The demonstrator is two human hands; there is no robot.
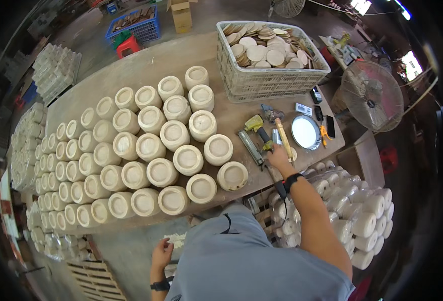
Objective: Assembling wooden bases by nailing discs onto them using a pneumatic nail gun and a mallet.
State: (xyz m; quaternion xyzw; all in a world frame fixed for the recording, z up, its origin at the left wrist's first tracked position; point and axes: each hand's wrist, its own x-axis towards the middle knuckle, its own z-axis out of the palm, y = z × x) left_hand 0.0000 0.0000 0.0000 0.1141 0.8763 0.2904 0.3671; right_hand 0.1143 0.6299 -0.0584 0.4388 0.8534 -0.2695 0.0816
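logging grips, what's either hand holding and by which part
Left hand holds nothing visible. Right hand is at the near end of the yellowish tool; grip unclear.

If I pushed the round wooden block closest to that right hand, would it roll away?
Upright, the wooden block would probably slide, not roll. Tipped over, its curved sides might let it roll, perhaps off the table, whose edge is close. Its thick rim suggests it's stiff.

Pale round blocks (175, 134) crowd the desk (141, 70) from left to centre. Right of centre, I see the right hand (280, 157) by a yellow-green tool (254, 123), its grip unclear; low left of centre, the left hand (161, 254) hangs loose. Discs (256, 53) heap a crate (271, 80), upper centre.
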